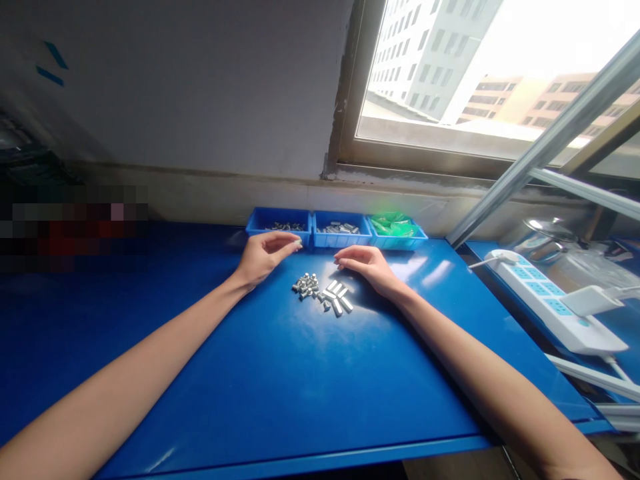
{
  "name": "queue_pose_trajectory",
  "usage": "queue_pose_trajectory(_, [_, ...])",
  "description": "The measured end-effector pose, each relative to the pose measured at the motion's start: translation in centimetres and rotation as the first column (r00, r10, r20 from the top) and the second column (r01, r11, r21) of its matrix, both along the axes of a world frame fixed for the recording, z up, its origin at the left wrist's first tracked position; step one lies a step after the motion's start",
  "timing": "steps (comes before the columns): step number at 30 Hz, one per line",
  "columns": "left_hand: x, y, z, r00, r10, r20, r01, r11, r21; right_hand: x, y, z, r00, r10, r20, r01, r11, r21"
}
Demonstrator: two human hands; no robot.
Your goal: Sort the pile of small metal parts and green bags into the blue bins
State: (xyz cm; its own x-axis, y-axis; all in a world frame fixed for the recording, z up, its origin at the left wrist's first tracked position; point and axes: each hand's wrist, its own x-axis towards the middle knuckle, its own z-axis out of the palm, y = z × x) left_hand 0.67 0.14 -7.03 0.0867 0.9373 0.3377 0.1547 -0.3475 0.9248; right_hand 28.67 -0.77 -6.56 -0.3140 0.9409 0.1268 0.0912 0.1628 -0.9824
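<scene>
My left hand [265,259] is in front of the left bin, thumb and fingertips pinched on a small shiny metal screw-like piece. Across from it, my right hand [369,265] is closed, thumb and fingers together; whatever its fingertips hold, if anything, is too small to make out. Between and below the hands lies a pile of short metal screws [306,285] on the blue table [300,387]. Just right of the pile, several longer metal bars [343,303] lie flat side by side, below my right hand.
Three blue bins stand along the wall: the left bin [255,230] with small dark screws, the middle bin [340,239] with metal bars, the right bin [397,243] with a green plastic bag [395,225]. A metal frame [500,180] and white power strip [555,300] stand right.
</scene>
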Motion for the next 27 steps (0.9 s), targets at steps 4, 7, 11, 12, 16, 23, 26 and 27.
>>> queue_pose_trajectory(4, [0.0, -0.1, 0.2, 0.975, 0.022, 0.222, -0.015, 0.999, -0.034, 0.0, -0.1, 0.1, 0.997, 0.050, 0.061, -0.052, 0.998, 0.034])
queue_pose_trajectory(7, [0.0, -0.4, 0.4, 0.984, -0.046, 0.170, 0.056, 0.997, -0.054, -0.2, -0.4, 0.5, 0.971, 0.124, 0.203, -0.148, 0.983, 0.106])
queue_pose_trajectory(11, [0.0, -0.7, 0.4, 0.987, -0.158, -0.035, 0.155, 0.986, -0.061, -0.3, -0.6, 0.7, 0.920, 0.174, 0.351, -0.254, 0.947, 0.196])
queue_pose_trajectory(12, [0.0, -0.7, 0.4, 0.976, -0.190, -0.108, 0.184, 0.981, -0.062, -0.4, -0.5, 0.5, 0.918, 0.162, 0.363, -0.251, 0.944, 0.213])
queue_pose_trajectory(16, [0.1, -0.8, 0.7, 0.906, -0.265, -0.331, 0.265, 0.963, -0.045, -0.6, 0.0, -0.7, 0.934, -0.032, 0.356, -0.087, 0.946, 0.311])
queue_pose_trajectory(23, [0.1, -0.8, 0.8, 0.882, -0.239, -0.406, 0.254, 0.967, -0.018, -0.5, 0.2, -1.1, 0.912, -0.037, 0.408, -0.151, 0.895, 0.420])
queue_pose_trajectory(26, [0.2, -0.8, 0.7, 0.884, -0.242, -0.400, 0.253, 0.967, -0.027, -0.4, 0.1, -1.0, 0.917, -0.047, 0.395, -0.141, 0.890, 0.433])
queue_pose_trajectory(27, [0.2, -0.8, 0.7, 0.884, -0.242, -0.400, 0.252, 0.967, -0.029, -0.5, 0.1, -1.0, 0.923, -0.060, 0.379, -0.123, 0.890, 0.440])
